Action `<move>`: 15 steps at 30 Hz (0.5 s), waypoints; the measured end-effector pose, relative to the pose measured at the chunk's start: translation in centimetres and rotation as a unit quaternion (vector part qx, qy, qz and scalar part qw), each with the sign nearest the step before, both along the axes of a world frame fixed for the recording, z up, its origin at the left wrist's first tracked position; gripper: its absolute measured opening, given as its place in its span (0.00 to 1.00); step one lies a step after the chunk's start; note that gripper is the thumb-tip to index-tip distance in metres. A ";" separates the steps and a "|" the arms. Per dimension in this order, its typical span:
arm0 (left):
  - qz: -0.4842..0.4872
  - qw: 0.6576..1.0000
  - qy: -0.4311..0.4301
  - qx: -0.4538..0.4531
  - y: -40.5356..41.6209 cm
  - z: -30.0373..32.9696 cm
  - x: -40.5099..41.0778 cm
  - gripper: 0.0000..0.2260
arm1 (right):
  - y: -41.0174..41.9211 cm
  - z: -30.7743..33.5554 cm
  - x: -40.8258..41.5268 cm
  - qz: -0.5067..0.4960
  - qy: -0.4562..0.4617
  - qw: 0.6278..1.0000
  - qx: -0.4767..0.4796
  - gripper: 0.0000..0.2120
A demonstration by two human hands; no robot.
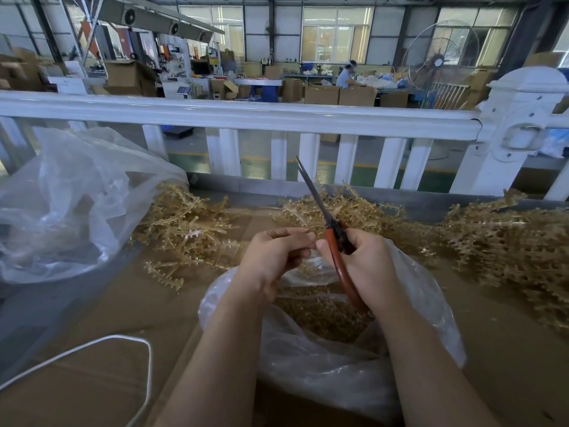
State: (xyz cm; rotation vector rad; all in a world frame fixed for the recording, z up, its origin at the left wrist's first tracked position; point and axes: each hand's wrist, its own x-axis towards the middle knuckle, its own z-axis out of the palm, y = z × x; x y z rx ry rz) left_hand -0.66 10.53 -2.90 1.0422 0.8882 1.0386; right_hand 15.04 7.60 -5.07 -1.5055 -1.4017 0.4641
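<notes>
**Snipping bits off plastic sprues, caught between cuts**

Looks like an in-between moment rather than an actual cut. Holding the scissors (pixel 330 229) in the right hand (pixel 366 260), with fingers wrapped tight round the orange-red handle and the blades poking up and away toward the white railing (pixel 246 117), tips barely apart. Nothing between the blades.

Left hand (pixel 274 257) right beside it, touching at the thumb, with fingers curled in and thumb and forefinger tips pressed together like pinching some tiny bit. Honestly can't tell what, too small to make out.

Both hovering over the open plastic bag (pixel 308 365) at the near middle of the desk (pixel 107 303), already carrying a good layer of little tan cut pieces. So probably picking off or dropping a trimmed bit, going by the pose.

Next up, at a guess: let go over the bag, then reach for a fresh sprue. Plenty waiting:
- a tangle (pixel 191 229) on the left
- another (pixel 354 208) just beyond the hands
- a big heap (pixel 508 241) at the far right

Calls for teasing one branch out of a snaggy pile with the left hand, then lining it up inside opened blades without nicking a fingertip.

Also around: crumpled clear bag (pixel 77 204) far left, white cord (pixel 123 336) near left.
</notes>
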 end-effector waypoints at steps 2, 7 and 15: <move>-0.009 1.000 -0.011 -0.005 0.0 0.0 0.0 0.03 | 0.0 0.0 0.0 -0.010 0.003 1.000 -0.001 0.08; -0.004 1.000 -0.023 0.018 0.0 0.0 -0.1 0.03 | 0.1 0.0 -0.1 -0.020 -0.017 1.000 -0.014 0.07; 0.063 0.997 -0.044 0.026 0.2 0.0 -0.1 0.03 | 0.2 0.0 -0.1 -0.034 -0.045 0.998 -0.018 0.07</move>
